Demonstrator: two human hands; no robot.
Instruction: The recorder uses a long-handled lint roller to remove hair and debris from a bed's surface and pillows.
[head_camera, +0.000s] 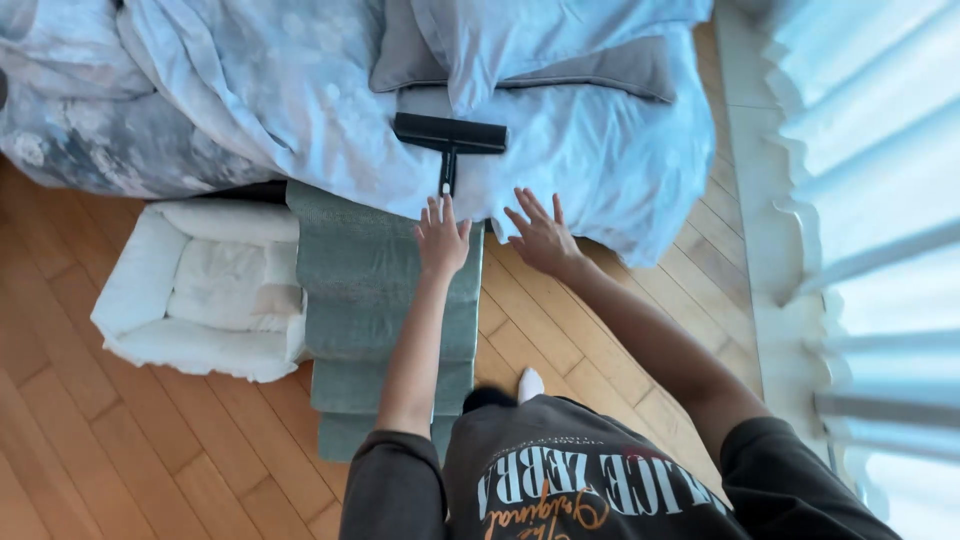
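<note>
A black T-shaped brush tool (450, 137) lies on the pale blue bedding (600, 150) near the bed's edge, handle pointing toward me. My left hand (441, 238) reaches out with fingers spread, its fingertips just short of the handle's tip, holding nothing. My right hand (541, 236) is also open with fingers apart, beside the left, near the hanging edge of the sheet. Both arms stretch forward over green carpeted pet steps (385, 300) that stand against the bed.
A white cushioned pet bed (200, 290) sits on the wooden floor (120, 440) left of the steps. A grey pillow (610, 68) and rumpled duvet (250, 80) lie on the bed. Sheer curtains (880, 230) hang along the right side.
</note>
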